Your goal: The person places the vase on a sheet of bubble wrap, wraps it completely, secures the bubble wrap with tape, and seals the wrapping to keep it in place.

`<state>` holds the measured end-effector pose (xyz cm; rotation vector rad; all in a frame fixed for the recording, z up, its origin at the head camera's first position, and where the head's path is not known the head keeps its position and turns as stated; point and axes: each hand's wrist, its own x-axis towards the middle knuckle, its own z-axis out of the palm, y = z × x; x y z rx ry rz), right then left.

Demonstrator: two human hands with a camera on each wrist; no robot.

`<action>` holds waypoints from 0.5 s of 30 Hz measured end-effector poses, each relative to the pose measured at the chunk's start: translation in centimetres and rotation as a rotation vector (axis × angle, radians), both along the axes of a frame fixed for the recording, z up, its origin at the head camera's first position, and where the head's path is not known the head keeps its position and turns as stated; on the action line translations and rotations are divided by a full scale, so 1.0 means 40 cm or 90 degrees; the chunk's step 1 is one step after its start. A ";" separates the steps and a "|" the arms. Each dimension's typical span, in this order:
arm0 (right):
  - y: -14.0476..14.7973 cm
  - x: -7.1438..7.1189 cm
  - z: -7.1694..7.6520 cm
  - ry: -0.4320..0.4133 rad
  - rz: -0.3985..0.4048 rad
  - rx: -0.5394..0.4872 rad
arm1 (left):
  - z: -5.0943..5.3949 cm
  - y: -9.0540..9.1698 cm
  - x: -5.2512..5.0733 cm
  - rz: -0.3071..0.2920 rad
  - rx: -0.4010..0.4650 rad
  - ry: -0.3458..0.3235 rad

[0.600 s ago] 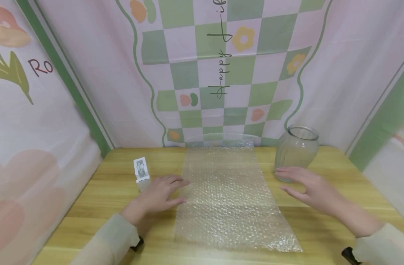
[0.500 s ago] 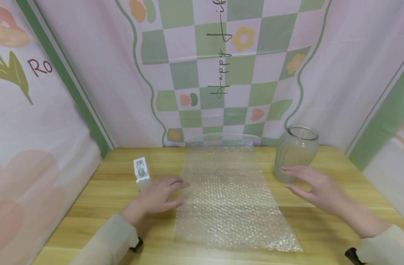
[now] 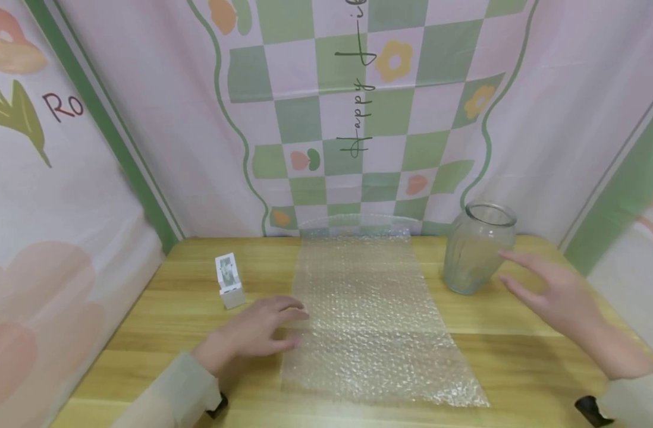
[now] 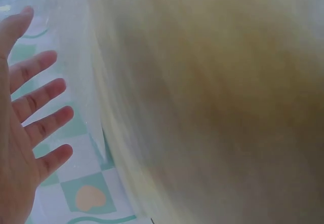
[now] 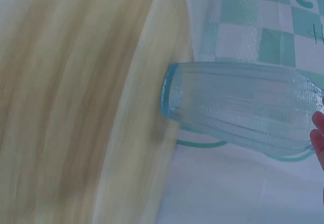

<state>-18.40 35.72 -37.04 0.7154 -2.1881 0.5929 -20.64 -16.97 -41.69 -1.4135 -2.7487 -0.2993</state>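
A clear glass jar stands upright at the back right of the wooden table. My right hand is beside its right side, fingers and thumb spread; whether the fingertips touch the glass I cannot tell. In the right wrist view the ribbed jar appears sideways, with fingertips near its upper part. A sheet of bubble wrap lies flat down the middle of the table. Over its left edge my left hand holds nothing; the left wrist view shows that hand with its fingers spread.
A small white box-like object stands on the left of the wooden table. A patterned curtain hangs behind the table, with fabric on both sides. The far end of the bubble wrap curls up against it.
My right hand has moved right, from in front of the jar to its right side. The left hand has shifted slightly toward me. Jar and bubble wrap stay in place.
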 end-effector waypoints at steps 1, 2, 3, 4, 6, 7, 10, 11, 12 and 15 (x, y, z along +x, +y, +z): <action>0.004 0.001 0.002 -0.011 -0.015 -0.011 | -0.003 0.001 0.002 -0.004 -0.002 0.000; 0.008 0.001 0.005 -0.023 -0.029 -0.019 | -0.006 0.003 0.004 -0.009 -0.005 0.000; 0.011 0.002 0.006 -0.039 -0.047 -0.026 | -0.009 0.004 0.006 -0.013 -0.007 0.000; 0.013 0.003 0.007 -0.057 -0.061 -0.033 | -0.011 0.005 0.009 -0.017 -0.011 0.001; 0.016 0.003 0.008 -0.088 -0.085 -0.047 | -0.015 0.007 0.014 -0.023 -0.021 0.002; 0.017 0.004 0.009 -0.108 -0.095 -0.057 | -0.015 0.008 0.017 -0.026 -0.021 -0.001; 0.018 0.003 0.015 -0.176 -0.111 -0.091 | -0.016 0.010 0.024 -0.037 -0.021 -0.008; 0.019 0.002 0.017 -0.196 -0.112 -0.100 | -0.016 0.010 0.027 -0.040 -0.021 -0.012; 0.019 0.000 0.019 -0.217 -0.112 -0.108 | -0.016 0.010 0.030 -0.041 -0.020 -0.018; 0.020 -0.008 0.023 -0.275 -0.101 -0.124 | -0.017 0.010 0.035 -0.045 -0.020 -0.037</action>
